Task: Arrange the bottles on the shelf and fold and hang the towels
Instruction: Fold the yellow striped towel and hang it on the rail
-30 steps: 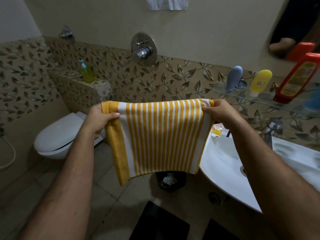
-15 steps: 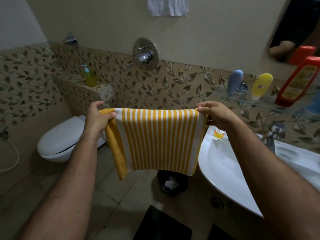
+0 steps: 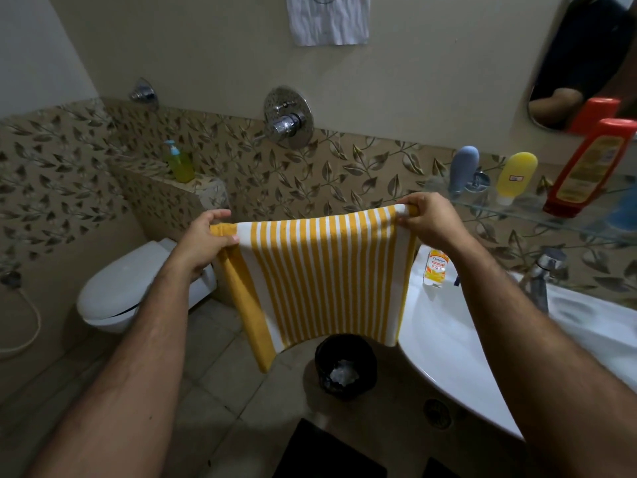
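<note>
Striped towel [image 3: 324, 274], yellow and white, is hanging folded in the air at mid-frame, top edge stretched level between two hands, lower edge dangling above the floor and the bin [image 3: 345, 367].

Left hand [image 3: 203, 241] is gripping the towel's left top corner: thumb lying over the front face, fingers curled behind the cloth. Right hand [image 3: 429, 222] is pinching the right top corner, fingers curled over the edge, knuckles up. Both forearms are reaching forward from the bottom corners of the view.

Towel's right side is hanging just beside the rim of the sink [image 3: 444, 346], not clearly touching. A small orange-labelled bottle [image 3: 435, 267] is standing on the sink edge, near the right wrist.

Glass shelf [image 3: 517, 215] is running along the wall at right, above the sink. Standing on it: a grey-blue tube [image 3: 463, 169], a yellow tube [image 3: 517, 177], a red bottle [image 3: 589, 167]. Something blue is sitting at the frame edge past the red bottle; cannot tell what.

Tap [image 3: 544, 270] is rising behind the sink. Toilet [image 3: 131, 288], lid down, is sitting left of the towel. A green soap dispenser [image 3: 180, 162] is standing on the tiled ledge behind it. Wall valve [image 3: 287, 119] is showing above the towel. A second, pale towel [image 3: 329, 19] is hanging on the wall at top. Mirror [image 3: 586, 56] at top right.
</note>
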A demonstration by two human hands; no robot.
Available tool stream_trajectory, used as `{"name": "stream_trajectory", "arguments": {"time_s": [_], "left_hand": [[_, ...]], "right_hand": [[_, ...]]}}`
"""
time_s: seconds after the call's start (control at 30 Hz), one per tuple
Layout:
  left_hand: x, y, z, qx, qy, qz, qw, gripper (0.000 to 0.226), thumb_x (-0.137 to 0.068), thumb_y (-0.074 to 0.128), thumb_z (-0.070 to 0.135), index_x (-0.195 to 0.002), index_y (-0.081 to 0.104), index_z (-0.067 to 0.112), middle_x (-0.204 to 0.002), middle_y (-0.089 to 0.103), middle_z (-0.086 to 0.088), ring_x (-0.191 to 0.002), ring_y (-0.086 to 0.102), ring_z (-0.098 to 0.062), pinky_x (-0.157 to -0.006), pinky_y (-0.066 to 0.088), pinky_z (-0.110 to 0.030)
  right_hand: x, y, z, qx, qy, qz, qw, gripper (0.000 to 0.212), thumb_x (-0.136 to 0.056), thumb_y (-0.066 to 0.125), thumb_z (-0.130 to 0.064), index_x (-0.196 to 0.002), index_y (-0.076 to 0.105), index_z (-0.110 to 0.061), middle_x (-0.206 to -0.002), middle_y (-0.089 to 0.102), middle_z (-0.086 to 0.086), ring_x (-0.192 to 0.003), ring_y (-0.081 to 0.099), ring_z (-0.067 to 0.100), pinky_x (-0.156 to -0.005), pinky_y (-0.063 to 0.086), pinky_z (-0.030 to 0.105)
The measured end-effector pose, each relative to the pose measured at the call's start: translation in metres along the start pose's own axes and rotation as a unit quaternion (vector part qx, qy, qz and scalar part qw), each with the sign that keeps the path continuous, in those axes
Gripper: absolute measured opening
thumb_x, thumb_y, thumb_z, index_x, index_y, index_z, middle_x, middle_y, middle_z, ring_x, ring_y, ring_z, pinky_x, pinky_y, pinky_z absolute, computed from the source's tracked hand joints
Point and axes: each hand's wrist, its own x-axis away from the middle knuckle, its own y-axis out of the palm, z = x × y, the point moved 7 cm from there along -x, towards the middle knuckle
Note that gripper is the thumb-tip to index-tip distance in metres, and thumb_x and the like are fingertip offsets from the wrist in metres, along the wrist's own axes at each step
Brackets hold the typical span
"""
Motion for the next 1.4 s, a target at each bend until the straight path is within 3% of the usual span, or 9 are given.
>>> {"name": "stream_trajectory", "arguments": {"time_s": [0.1, 0.3, 0.4, 0.5, 0.6, 0.9, 1.2, 1.27, 1.4], "left_hand": [[0.001, 0.010, 0.005, -0.058, 0.020, -0.022, 0.998, 0.070, -0.078, 0.072, -0.002, -0.137, 0.047, 0.027, -0.139, 0.048, -0.004, -0.123, 0.049, -0.026, -0.099, 0.047, -0.042], [0.001, 0.008, 0.018, -0.173, 0.046, 0.093, 0.980, 0.050, -0.083, 0.070, 0.008, -0.130, 0.056, 0.021, -0.129, 0.057, -0.007, -0.119, 0.052, -0.027, -0.094, 0.047, -0.045], [0.000, 0.001, 0.018, -0.203, 0.032, 0.118, 0.971, 0.047, -0.082, 0.072, 0.013, -0.125, 0.058, 0.025, -0.124, 0.059, -0.006, -0.115, 0.054, -0.027, -0.092, 0.049, -0.048], [-0.001, -0.008, 0.019, -0.223, 0.022, 0.147, 0.963, 0.048, -0.080, 0.075, 0.015, -0.124, 0.059, 0.024, -0.124, 0.061, -0.007, -0.113, 0.055, -0.029, -0.092, 0.050, -0.047], [0.002, -0.019, 0.021, -0.203, 0.009, 0.199, 0.959, 0.055, -0.078, 0.078, 0.017, -0.128, 0.057, 0.023, -0.126, 0.061, -0.008, -0.111, 0.058, -0.031, -0.088, 0.053, -0.049], [0.011, -0.014, 0.030, -0.113, 0.066, 0.257, 0.957, 0.026, -0.087, 0.068, 0.015, -0.113, 0.067, 0.018, -0.106, 0.067, -0.003, -0.100, 0.062, -0.022, -0.082, 0.054, -0.041], [0.011, -0.003, 0.056, -0.094, 0.120, 0.262, 0.953, 0.017, -0.091, 0.062, 0.016, -0.107, 0.065, 0.018, -0.096, 0.059, 0.002, -0.091, 0.054, -0.015, -0.074, 0.046, -0.033], [0.007, 0.000, 0.056, -0.083, 0.127, 0.248, 0.957, 0.013, -0.091, 0.062, 0.019, -0.104, 0.064, 0.019, -0.095, 0.061, 0.001, -0.091, 0.056, -0.018, -0.073, 0.048, -0.035], [-0.001, 0.005, 0.058, -0.088, 0.141, 0.219, 0.961, 0.007, -0.089, 0.064, 0.026, -0.093, 0.062, 0.021, -0.097, 0.061, -0.004, -0.091, 0.057, -0.021, -0.074, 0.052, -0.040]], "right_hand": [[0.000, -0.007, 0.004, 0.088, -0.006, 0.041, 0.995, 0.026, -0.090, 0.066, -0.023, -0.116, 0.067, -0.024, -0.110, 0.069, 0.002, -0.099, 0.063, 0.022, -0.083, 0.056, 0.045], [0.004, -0.008, 0.003, 0.202, -0.026, 0.049, 0.978, 0.022, -0.093, 0.060, -0.032, -0.114, 0.063, -0.024, -0.104, 0.068, 0.002, -0.093, 0.062, 0.025, -0.069, 0.049, 0.036], [0.005, -0.008, 0.004, 0.130, -0.004, 0.036, 0.991, 0.023, -0.092, 0.064, -0.028, -0.114, 0.064, -0.026, -0.105, 0.068, 0.000, -0.092, 0.068, 0.023, -0.073, 0.057, 0.042], [0.009, -0.001, 0.007, -0.058, 0.035, -0.011, 0.998, 0.022, -0.092, 0.066, -0.016, -0.113, 0.065, -0.023, -0.094, 0.070, 0.002, -0.068, 0.074, 0.017, -0.058, 0.060, 0.033], [0.011, 0.001, 0.004, -0.130, 0.040, -0.007, 0.991, 0.015, -0.092, 0.066, -0.012, -0.106, 0.069, -0.016, -0.089, 0.074, 0.009, -0.070, 0.075, 0.015, -0.068, 0.063, 0.038], [0.015, -0.021, -0.013, -0.062, -0.029, 0.114, 0.991, 0.008, -0.092, 0.065, -0.018, -0.091, 0.069, -0.025, -0.081, 0.070, -0.005, -0.078, 0.069, 0.012, -0.073, 0.059, 0.033], [0.008, -0.048, -0.014, -0.019, -0.048, 0.161, 0.986, 0.012, -0.095, 0.059, -0.024, -0.097, 0.064, -0.013, -0.103, 0.051, 0.002, -0.097, 0.052, 0.018, -0.084, 0.047, 0.035], [0.009, -0.054, -0.012, -0.046, -0.042, 0.157, 0.986, 0.014, -0.095, 0.058, -0.024, -0.097, 0.063, -0.012, -0.100, 0.055, 0.003, -0.093, 0.054, 0.018, -0.080, 0.049, 0.036], [0.012, -0.059, -0.008, -0.172, -0.018, 0.130, 0.976, 0.013, -0.098, 0.054, -0.024, -0.088, 0.057, -0.015, -0.077, 0.054, -0.005, -0.072, 0.051, 0.006, -0.062, 0.041, 0.022]]}}
